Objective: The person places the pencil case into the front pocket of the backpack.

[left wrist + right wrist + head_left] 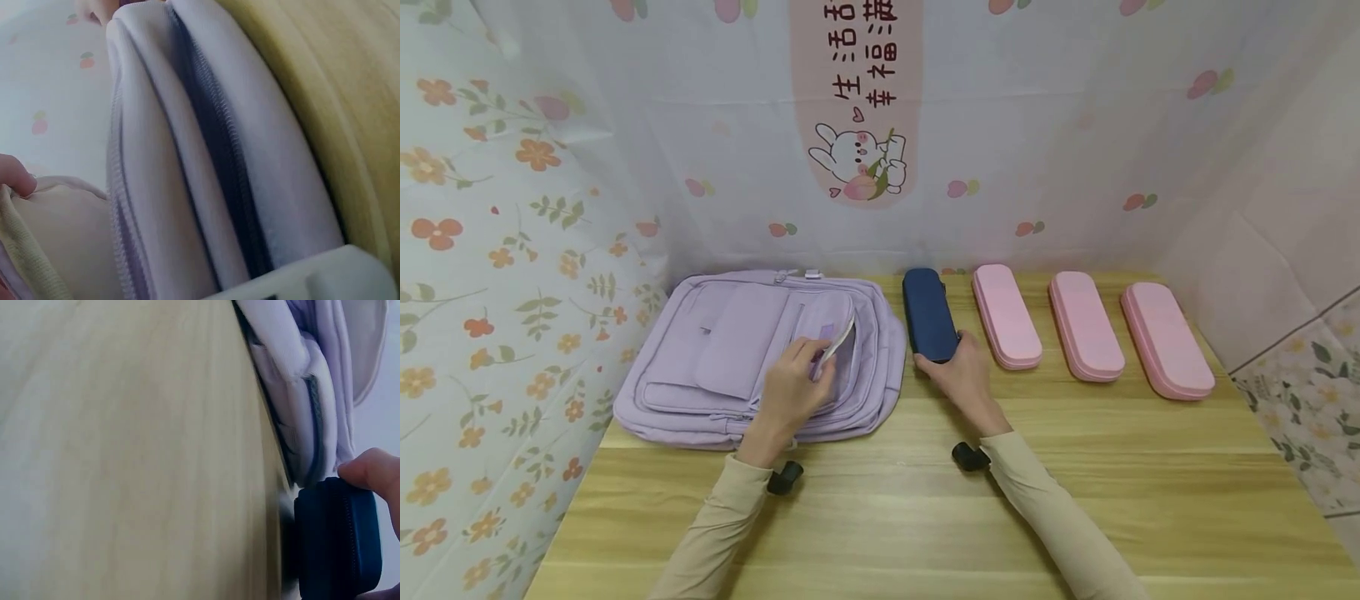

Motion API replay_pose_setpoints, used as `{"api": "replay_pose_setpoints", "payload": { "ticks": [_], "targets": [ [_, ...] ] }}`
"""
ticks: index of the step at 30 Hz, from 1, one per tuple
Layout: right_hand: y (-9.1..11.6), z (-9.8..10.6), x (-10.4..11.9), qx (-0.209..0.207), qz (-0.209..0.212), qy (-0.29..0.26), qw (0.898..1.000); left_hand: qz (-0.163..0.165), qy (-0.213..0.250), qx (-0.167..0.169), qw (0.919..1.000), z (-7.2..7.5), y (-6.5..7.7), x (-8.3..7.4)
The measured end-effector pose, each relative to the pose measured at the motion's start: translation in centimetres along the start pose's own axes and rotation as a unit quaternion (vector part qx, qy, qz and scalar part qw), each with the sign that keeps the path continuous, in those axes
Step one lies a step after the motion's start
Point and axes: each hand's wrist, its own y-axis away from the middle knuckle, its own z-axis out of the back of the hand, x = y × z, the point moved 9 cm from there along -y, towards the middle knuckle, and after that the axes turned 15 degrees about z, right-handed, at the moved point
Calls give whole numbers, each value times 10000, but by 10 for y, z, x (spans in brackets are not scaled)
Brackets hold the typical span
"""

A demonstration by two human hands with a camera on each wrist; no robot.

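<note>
A lilac backpack (730, 333) lies flat at the left of the table, its front pocket (842, 358) gaping. My left hand (790, 392) pinches the pocket's lifted edge. In the left wrist view a fingertip (15, 176) presses on that fabric, beside the bag's zipped layers (169, 156). Just right of the backpack is a navy pencil case (930, 312), whose near end my right hand (966, 379) grips between thumb and fingers. The right wrist view shows the thumb (372, 472) on one edge of the navy case (334, 544), close to the bag.
Three pink pencil cases, a left one (1007, 317), a middle one (1086, 325) and a right one (1167, 340), stand in a row on the wooden table (895, 517). Patterned curtains (1037, 150) hang behind and along the sides.
</note>
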Motion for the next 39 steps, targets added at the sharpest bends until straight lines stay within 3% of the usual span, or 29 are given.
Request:
{"api": "replay_pose_setpoints", "payload": {
  "ticks": [11,19,26,34,39],
  "targets": [
    [8,20,0,-289,54,-283,9992,211,442,-429,9979,16,-7,9],
    [19,35,16,-141,137,-568,9982,405,606,-621,9954,26,-11,14],
    [25,45,34,79,283,-714,9970,627,709,-1168,9886,41,-15,17],
    [31,42,50,322,432,-938,9941,837,725,-1493,9826,55,-22,20],
    [31,36,63,438,732,-1072,9906,877,756,-1615,9801,62,-22,22]
  ]
}}
